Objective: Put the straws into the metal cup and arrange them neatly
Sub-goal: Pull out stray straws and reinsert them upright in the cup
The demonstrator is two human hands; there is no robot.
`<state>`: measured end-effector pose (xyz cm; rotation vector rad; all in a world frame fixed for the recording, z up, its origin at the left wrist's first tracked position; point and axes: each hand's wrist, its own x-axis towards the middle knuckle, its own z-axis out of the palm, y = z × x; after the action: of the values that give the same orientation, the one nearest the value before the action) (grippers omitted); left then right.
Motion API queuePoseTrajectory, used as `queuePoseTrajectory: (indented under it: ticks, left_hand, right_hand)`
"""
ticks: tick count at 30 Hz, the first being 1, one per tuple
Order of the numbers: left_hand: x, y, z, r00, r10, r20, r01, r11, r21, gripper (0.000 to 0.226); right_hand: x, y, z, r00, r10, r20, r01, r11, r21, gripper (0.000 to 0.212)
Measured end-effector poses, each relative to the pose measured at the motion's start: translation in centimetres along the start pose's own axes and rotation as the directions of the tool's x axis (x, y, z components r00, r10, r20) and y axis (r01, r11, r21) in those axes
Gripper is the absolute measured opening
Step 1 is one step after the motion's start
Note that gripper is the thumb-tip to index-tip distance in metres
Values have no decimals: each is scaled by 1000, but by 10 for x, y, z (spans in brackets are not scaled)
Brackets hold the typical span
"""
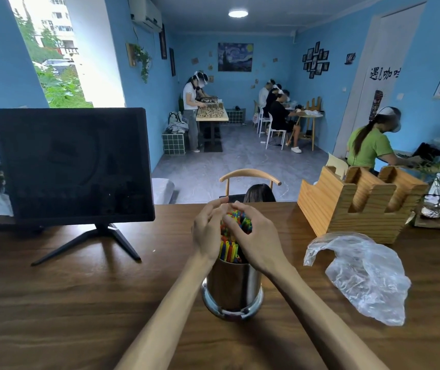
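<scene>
Metal cup (232,287) stands upright on the wooden table (80,303), near centre, full of coloured straws (230,248) sticking up out of its rim. Left hand (208,231) and right hand (256,239) cup the straw bundle from either side above the cup, fingers curled round the straw tops and hiding most of them. Crumpled clear plastic bag (360,276) lies right of the cup, apart from it. Wooden holder (357,201) stands far right. Dark monitor (72,164) on a stand sits far left. Chair back (249,177) shows beyond the table's far edge.
</scene>
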<state>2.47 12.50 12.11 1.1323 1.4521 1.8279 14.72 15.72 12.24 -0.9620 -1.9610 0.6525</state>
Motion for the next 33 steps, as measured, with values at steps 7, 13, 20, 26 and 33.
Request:
queuePoseTrajectory:
  ticks: [7,13,20,26,33]
  left_hand:
    - [-3,-10,-1,998,-1,-66,6,998,70,30]
    - [-5,-11,-1,995,15,-101,-9,998,61,31]
    - [-7,-12,-5,990,30,-136,-25,999,37,30]
    - [-4,-15,-2,989,28,-142,-19,998,64,28]
    - [-3,-15,0,987,8,-158,-2,999,34,35]
  right_hand:
    - [2,4,6,989,98,-115,-90,993,75,18]
    - [1,3,8,983,117,-139,-102,988,113,7]
    - [-10,-2,3,1000,-20,15,17,986,166,39]
    - [-15,4,-9,976,-151,154,139,986,91,56]
    - [-11,9,-4,996,-64,69,54,989,141,48]
